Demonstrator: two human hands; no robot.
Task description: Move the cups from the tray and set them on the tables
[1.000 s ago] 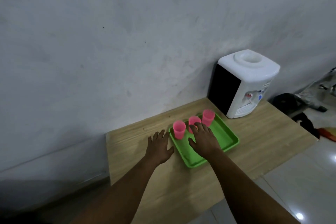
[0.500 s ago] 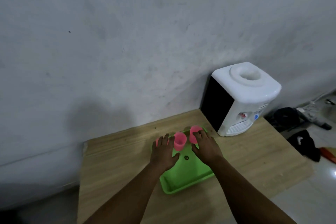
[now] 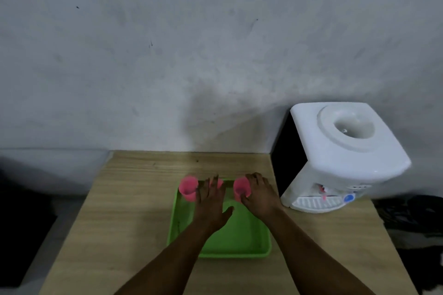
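Observation:
A green tray (image 3: 239,242) lies on the wooden table (image 3: 124,211). Three pink cups stand upright along its far edge. The left pink cup (image 3: 188,187) stands free at the tray's far left corner. My left hand (image 3: 211,206) lies over the tray with fingers spread, and its fingertips cover most of the middle pink cup (image 3: 217,182); the thumb points away to the right. My right hand (image 3: 260,196) wraps the right pink cup (image 3: 241,188), thumb on its near side and fingers curled behind it.
A white water dispenser (image 3: 340,155) stands on the table right of the tray, close to my right hand. A grey wall runs behind the table. Dark objects lie on the floor at the far right.
My head has come closer, over the tray. Both hands reached forward to the cups; my right hand has closed around the right cup, and my left hand moved from the table onto the tray.

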